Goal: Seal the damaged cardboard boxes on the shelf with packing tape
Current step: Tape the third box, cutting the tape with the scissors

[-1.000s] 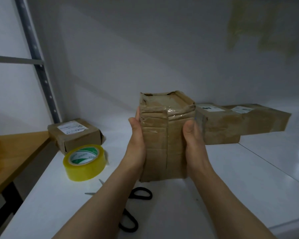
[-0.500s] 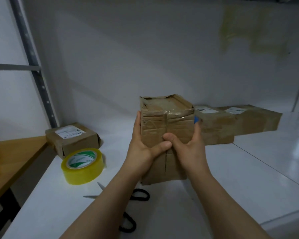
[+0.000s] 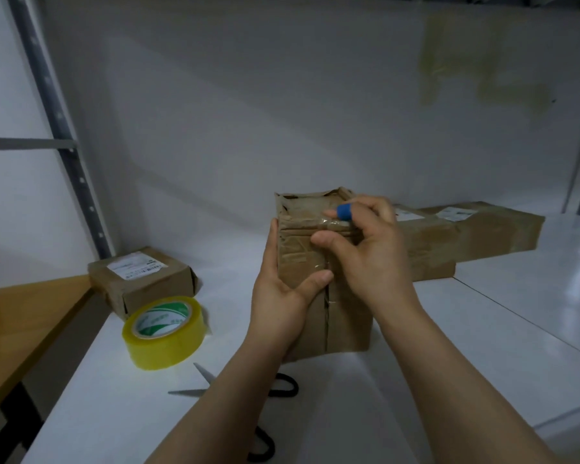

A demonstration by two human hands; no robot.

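Two hands hold the upright box point(image 3: 347, 318), standing on the white shelf point(image 3: 482, 346): the left hand point(image 3: 278, 296) grips its left side, thumb across the front seam, while the right hand point(image 3: 372, 252), fingers curled, pinches the taped top front edge between the thumb and a forefinger that wears a blue band point(image 3: 344, 212). This looks like pressing tape down, and as the lower seam seems open, the next move likely calls for freeing a hand to fetch the tape roll point(image 3: 164, 329) left of the box. Scissors point(image 3: 283, 385) lie in front of it, partly under the left forearm, a small labelled box point(image 3: 141, 279) sits further left, and two long boxes point(image 3: 429, 259) crowd its right side.
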